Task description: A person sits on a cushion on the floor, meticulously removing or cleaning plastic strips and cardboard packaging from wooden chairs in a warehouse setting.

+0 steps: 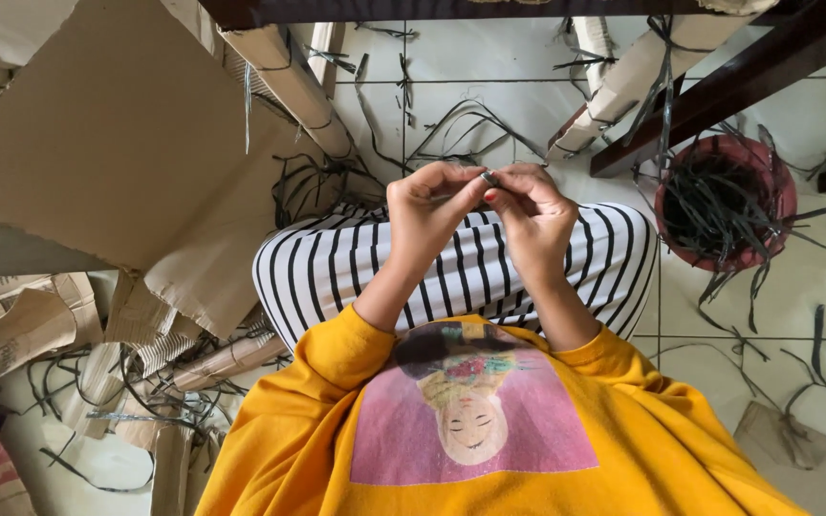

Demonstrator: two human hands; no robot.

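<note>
A: From the head camera, where do the hands sit?

B: Both are raised together above the lap, over the striped trousers [451,263]. The left hand [424,215] and the right hand [532,220] meet at the fingertips, pinched on a small dark strip [490,178]. Holding it close and high seems to keep the tiny piece in clear sight.

A: Is each hand clamped on it?

B: Thumb and forefinger of each close on the strip from either side, so it sits between them, just past the knees. What exactly the fingers do to it is too small to tell.

A: And around the person?

B: A red bowl [774,182] stands on the tiled floor [489,67] at the right, filled with dark strips [719,205], near enough to reach without getting up. More loose strips lie scattered on the floor ahead of the knees. To the left, a big sheet of cardboard [97,143] and torn pieces are heaped, likely pushed aside to leave the lap free. A dark wooden bar [748,72] crosses above the bowl. The yellow sweater [317,430] fills the bottom of the view.
</note>
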